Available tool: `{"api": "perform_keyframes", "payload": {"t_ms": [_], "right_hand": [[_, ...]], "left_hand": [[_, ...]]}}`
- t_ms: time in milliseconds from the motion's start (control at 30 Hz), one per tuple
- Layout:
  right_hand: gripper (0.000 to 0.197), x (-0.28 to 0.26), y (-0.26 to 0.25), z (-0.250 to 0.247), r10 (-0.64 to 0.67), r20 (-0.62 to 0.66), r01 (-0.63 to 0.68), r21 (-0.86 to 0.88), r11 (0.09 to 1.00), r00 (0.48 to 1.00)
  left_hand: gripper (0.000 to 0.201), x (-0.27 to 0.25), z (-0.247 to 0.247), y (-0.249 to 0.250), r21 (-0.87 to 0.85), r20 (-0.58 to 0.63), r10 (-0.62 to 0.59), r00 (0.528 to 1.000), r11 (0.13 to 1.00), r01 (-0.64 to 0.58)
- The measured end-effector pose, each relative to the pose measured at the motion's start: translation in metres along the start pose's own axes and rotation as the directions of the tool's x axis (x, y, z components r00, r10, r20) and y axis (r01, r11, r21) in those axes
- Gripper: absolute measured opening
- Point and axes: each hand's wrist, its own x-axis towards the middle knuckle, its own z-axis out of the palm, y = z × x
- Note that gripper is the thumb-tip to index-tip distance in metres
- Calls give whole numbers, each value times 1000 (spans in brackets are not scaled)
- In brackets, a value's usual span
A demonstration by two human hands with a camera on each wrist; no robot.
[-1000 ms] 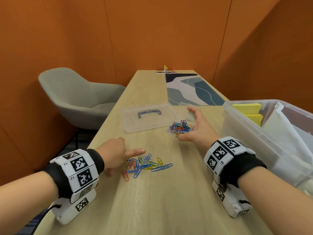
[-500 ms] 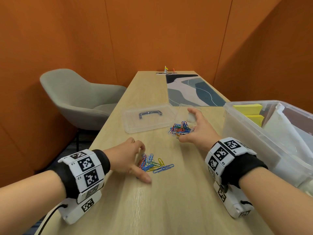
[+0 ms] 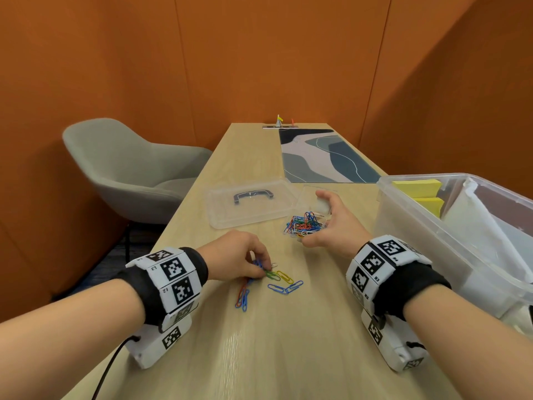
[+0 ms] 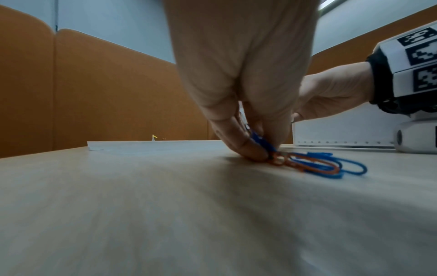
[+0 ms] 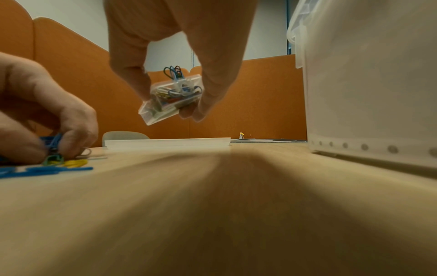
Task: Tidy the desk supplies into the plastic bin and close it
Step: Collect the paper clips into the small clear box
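Several coloured paper clips (image 3: 271,280) lie loose on the wooden desk (image 3: 288,356). My left hand (image 3: 261,264) pinches a few of them against the desk top, blue and orange ones (image 4: 307,164) showing in the left wrist view. My right hand (image 3: 320,220) grips a small clear paper clip box (image 5: 172,99), tilted and held above the desk, with clips heaped in it (image 3: 304,223). The big clear plastic bin (image 3: 409,215) stands open at the right. Its lid (image 3: 251,204) with a dark handle lies flat farther back.
Inside the bin are yellow sticky note pads (image 3: 418,187) and white papers (image 3: 484,226). A patterned desk mat (image 3: 323,157) lies at the far end. A grey chair (image 3: 129,168) stands left of the desk. Orange partition walls surround the place.
My left hand has closed its fingers over the loose clips and gathered some into a pinch; earlier its forefinger pointed out straight. My right hand has stayed on the clip box.
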Motion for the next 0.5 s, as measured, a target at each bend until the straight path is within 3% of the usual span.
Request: {"api": "perform_keyframes", "payload": {"t_ms": [100, 167, 300, 400, 500], "right_hand": [[100, -1, -1, -1, 2, 41, -4, 36, 999, 999], [98, -3, -3, -1, 5, 79, -10, 66, 998, 997], [95, -4, -4, 2, 12, 190, -37, 133, 990, 982], [90, -7, -4, 3, 4, 263, -55, 188, 981, 965], [91, -7, -5, 4, 0, 289, -49, 162, 986, 957]], "left_hand": [[13, 5, -3, -2, -24, -146, 27, 989, 999, -30], [12, 10, -6, -2, -55, -296, 37, 954, 997, -56], [10, 19, -11, 2, -116, -611, 96, 786, 971, -208], [8, 22, -9, 12, -72, -648, 238, 723, 926, -370], [11, 26, -6, 21, -63, -604, 322, 729, 893, -447]]}}
